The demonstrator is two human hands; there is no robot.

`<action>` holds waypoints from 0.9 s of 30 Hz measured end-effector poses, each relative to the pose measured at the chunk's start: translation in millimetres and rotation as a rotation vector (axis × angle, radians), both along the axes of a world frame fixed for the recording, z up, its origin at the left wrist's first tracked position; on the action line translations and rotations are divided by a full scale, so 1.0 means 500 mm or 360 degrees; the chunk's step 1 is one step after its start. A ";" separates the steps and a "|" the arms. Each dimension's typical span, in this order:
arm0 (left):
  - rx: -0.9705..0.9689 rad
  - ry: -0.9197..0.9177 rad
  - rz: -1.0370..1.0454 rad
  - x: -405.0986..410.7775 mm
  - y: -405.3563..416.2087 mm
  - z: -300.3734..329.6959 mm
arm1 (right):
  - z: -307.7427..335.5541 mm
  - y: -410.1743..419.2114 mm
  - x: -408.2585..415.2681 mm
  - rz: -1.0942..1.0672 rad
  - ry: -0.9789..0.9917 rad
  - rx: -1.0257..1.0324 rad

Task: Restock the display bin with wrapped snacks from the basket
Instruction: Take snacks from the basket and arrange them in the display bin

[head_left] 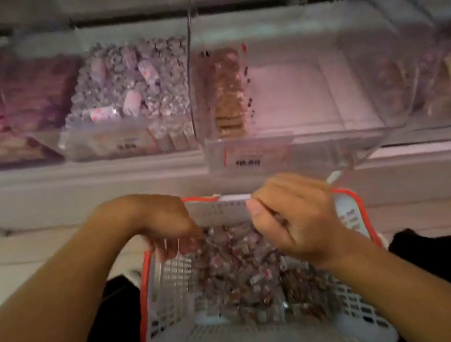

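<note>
Both hands (167, 223) (293, 219) forward (fingers (168, 248) curled)

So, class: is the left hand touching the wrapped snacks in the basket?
Cannot tell. In the blurred head view, the left hand has fingertips down among the wrapped snacks in the basket; no contact or gap shows plainly.

One basket (182, 323); two hands; four display bins; snacks uncountable.

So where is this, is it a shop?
Most likely a shop's snack aisle. Clear display bins hold wrapped sweets on a shelf, one has a price tag on its front, and a red-rimmed shopping basket full of wrapped snacks sits below.
</note>
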State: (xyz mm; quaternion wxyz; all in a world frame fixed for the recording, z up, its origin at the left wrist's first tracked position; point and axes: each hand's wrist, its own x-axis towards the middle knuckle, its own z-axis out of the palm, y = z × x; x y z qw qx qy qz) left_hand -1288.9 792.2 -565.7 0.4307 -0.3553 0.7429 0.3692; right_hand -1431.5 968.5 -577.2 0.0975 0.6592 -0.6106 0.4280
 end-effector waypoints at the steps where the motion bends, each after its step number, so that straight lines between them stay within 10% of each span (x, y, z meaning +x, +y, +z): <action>1: -0.0037 -0.0135 -0.0015 0.001 0.027 -0.062 | -0.072 0.021 0.017 0.0015 -0.0023 0.0385; 4: -0.0222 -0.0116 -0.0051 0.039 0.123 -0.265 | -0.292 0.083 0.026 -0.0045 -0.0412 0.2074; 6: -0.0251 -0.0027 0.0090 0.080 0.194 -0.374 | -0.400 0.133 0.024 -0.0179 -0.0813 0.2568; 13: -0.0034 0.0083 0.1052 0.124 0.329 -0.569 | -0.551 0.170 0.062 -0.0885 -0.1135 0.2419; 27: -0.0344 0.0093 0.0246 0.077 0.340 -0.644 | -0.614 0.146 0.092 -0.0553 -0.0506 0.2213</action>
